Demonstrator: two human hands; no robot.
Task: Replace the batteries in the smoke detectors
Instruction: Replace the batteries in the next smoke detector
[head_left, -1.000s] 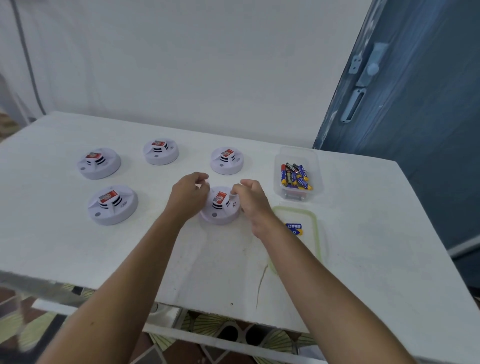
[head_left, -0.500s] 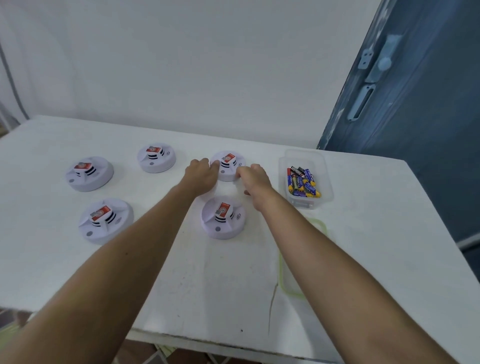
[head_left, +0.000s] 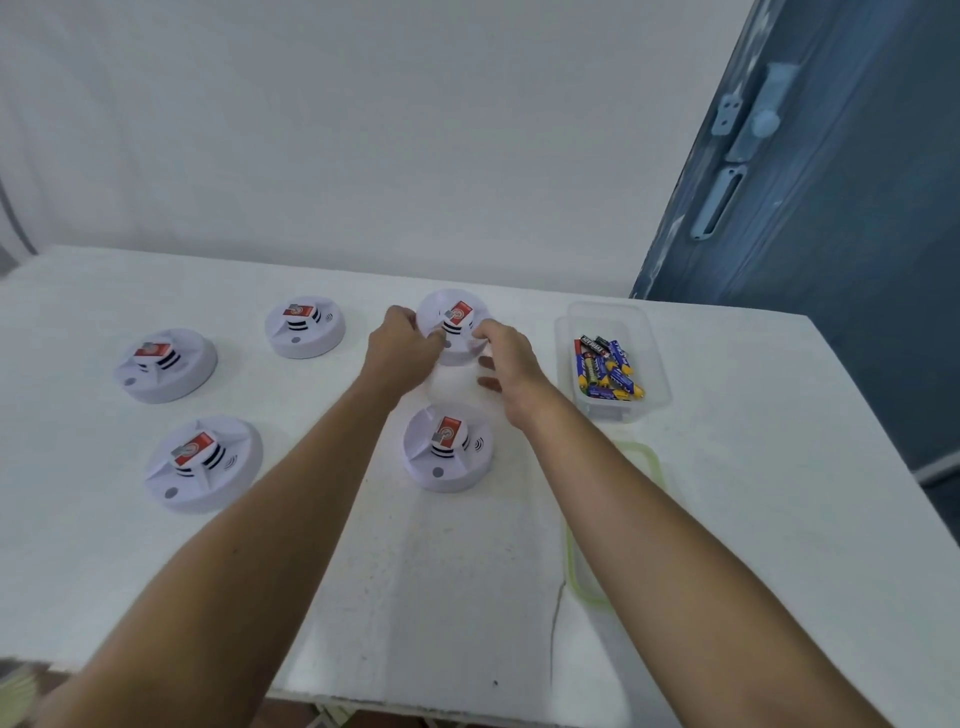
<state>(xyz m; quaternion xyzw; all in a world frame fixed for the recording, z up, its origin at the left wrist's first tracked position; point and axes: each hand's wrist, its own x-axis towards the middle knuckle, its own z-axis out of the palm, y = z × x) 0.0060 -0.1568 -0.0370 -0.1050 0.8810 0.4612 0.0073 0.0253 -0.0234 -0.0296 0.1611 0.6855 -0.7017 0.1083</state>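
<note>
Detector (head_left: 457, 314) sits btw both hands, equally near, just past knuckles; L hand (head_left: 402, 347) grips left rim, R hand (head_left: 511, 358) pinches right rim.

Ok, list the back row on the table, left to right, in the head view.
Leftmost white round plastic smoke detector → second white round smoke detector → third white round smoke detector → clear plastic tub of batteries.

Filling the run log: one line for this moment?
step: grasp back-right smoke detector; left hand: grips its left edge; right hand: pinches its right edge; battery box: open
</note>
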